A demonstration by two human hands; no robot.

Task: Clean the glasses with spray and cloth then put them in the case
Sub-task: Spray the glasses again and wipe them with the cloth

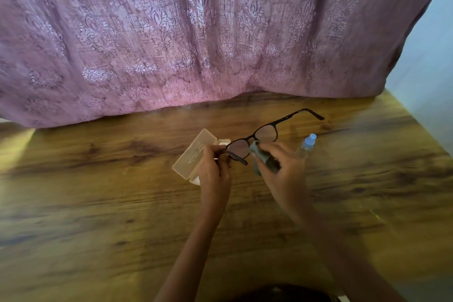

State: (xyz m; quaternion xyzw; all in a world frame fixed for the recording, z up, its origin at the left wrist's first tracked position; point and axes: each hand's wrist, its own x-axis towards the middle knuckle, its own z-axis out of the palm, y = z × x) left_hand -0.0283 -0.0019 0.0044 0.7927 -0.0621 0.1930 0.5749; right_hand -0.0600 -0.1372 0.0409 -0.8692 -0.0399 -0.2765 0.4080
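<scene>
Dark-framed glasses [266, 133] are held above the wooden table [98, 203], arms unfolded, one arm pointing to the far right. My left hand [214, 169] grips them at the near hinge. My right hand [282, 169] pinches a grey-green cloth [263, 157] against the frame near the bridge, between the two lenses. An open translucent beige case [193, 155] lies on the table just left of my left hand, partly hidden by it. A clear spray bottle with a blue cap [308, 141] stands right of my right hand.
A pink patterned curtain [196, 32] hangs along the table's far edge. A pale wall [431, 56] stands at the right. The table's right edge runs diagonally at the far right. Something dark [282, 293] shows at the bottom edge.
</scene>
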